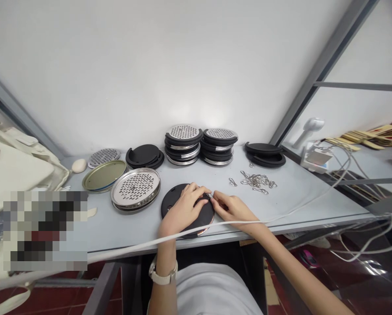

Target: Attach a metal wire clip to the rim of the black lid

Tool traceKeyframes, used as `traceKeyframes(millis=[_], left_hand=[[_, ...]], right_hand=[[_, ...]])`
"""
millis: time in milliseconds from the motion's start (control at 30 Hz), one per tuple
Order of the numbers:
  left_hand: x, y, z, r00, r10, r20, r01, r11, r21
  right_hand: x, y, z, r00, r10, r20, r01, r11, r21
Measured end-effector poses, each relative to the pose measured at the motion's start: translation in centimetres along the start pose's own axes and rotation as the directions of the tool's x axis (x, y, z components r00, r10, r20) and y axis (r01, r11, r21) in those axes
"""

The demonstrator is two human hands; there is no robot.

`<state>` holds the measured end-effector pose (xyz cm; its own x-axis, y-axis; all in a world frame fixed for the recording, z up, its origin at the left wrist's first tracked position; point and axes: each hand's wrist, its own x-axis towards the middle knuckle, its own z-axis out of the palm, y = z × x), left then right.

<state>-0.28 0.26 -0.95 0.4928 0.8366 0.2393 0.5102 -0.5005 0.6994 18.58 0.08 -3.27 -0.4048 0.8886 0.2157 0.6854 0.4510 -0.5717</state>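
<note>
A round black disc lies near the table's front edge. My left hand rests over its top, fingers bent against it, thumb and forefinger close together by the right rim. At that rim my right hand pinches a small metal clip, mostly hidden by the fingertips. A pile of similar wire clips lies right of my hands, with a single clip apart from it. To the left, a metal disc with cut slots sits stacked on another, beside an olive-green lid.
Two stacks of black-rimmed perforated discs, left and right, stand by the wall. Black rings lie right of them, black discs left. A white cable crosses over my forearms. Cream bags crowd the left side.
</note>
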Motion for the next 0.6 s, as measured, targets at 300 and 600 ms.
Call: traceKeyframes(millis=[300, 600], left_hand=[[-0.13, 0.23, -0.08, 1.0, -0.01, 0.002, 0.01, 1.0, -0.017], [-0.11, 0.19, -0.04, 1.0, -0.008, 0.003, 0.008, 1.0, -0.017]], right_hand=[[-0.15, -0.28, -0.19, 1.0, -0.003, -0.027, 0.001, 0.999, -0.046], [-0.26, -0.46, -0.15, 0.997, -0.028, -0.068, 0.023, 0.997, -0.072]])
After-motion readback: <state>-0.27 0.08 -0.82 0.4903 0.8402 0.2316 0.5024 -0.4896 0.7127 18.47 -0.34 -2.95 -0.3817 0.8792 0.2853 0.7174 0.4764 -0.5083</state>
